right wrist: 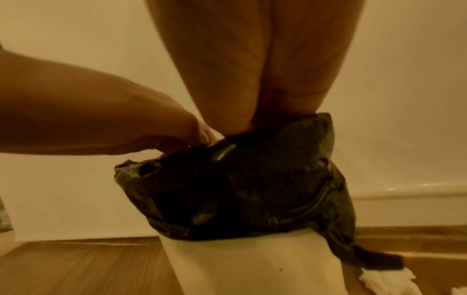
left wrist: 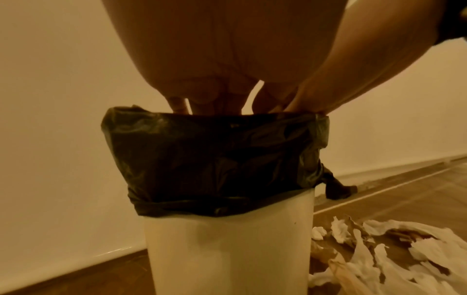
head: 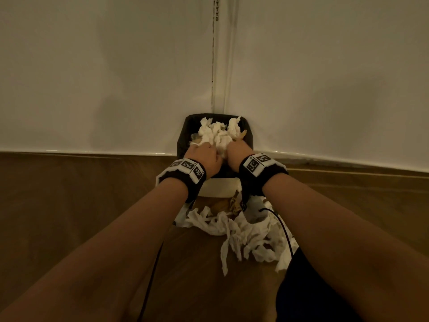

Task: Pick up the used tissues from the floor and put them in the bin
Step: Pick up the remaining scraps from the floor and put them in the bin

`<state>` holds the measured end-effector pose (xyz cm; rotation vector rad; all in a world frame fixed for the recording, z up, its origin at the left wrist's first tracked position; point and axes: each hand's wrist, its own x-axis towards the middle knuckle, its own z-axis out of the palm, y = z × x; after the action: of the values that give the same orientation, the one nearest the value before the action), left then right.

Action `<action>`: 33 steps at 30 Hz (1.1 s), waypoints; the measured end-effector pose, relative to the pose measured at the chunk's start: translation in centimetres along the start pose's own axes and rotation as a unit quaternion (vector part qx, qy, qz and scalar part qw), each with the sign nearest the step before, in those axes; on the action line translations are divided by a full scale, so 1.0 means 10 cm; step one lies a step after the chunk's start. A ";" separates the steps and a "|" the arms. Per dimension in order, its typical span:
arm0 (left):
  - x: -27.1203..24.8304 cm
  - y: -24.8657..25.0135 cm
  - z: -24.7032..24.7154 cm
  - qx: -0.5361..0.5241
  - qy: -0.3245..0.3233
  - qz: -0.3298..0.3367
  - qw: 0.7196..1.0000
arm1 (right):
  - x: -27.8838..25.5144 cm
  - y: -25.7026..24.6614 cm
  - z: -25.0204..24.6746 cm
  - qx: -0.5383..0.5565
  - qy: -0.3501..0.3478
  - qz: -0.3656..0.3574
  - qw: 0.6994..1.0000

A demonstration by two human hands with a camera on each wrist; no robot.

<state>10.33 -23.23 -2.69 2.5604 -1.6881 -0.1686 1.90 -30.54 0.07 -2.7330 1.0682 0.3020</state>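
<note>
My left hand [head: 204, 156] and my right hand [head: 236, 152] are both down in the mouth of the bin [head: 183, 135], side by side, fingers curled into the wad of tissues [head: 218, 134] heaped at the top. From the head view my fingertips are buried in the paper, so I cannot tell how tightly either hand is closed; I judge I am pressing or letting go of a bundle, not carrying it.

The bin is white with a black liner [left wrist: 215, 163] folded over its rim, standing in the corner against the wall. A larger scatter of tissues [head: 243, 231] lies on the wooden floor [head: 81, 205] just in front of the bin's foot, with some brownish scraps among it.

This stuff should be almost weightless, soft and springy: it will crush to nothing in a fist, then puff back up, which is likely why the pile rides so high in the bin. Long torn strips will trail and snag on one another. I would rake several together with spread fingers, bunch them from the middle of the heap, and squeeze firmly; thin damp bits may tear if pulled by an end.
</note>
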 end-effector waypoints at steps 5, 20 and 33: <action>-0.02 -0.04 -0.08 -0.031 0.018 0.001 0.999 | 0.01 -0.01 0.01 -0.074 -0.041 -0.026 0.996; -0.69 -0.44 0.40 -0.251 0.195 -0.197 0.928 | -0.36 -0.05 0.01 0.092 0.307 -0.009 0.947; -0.94 -0.01 1.55 -0.145 -0.062 -0.168 0.973 | -0.51 0.75 0.69 0.184 0.203 0.191 0.943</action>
<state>4.70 -14.49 -17.54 2.6263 -1.1413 -0.5609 -7.71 -30.92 -5.99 -2.2876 1.5763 -0.3958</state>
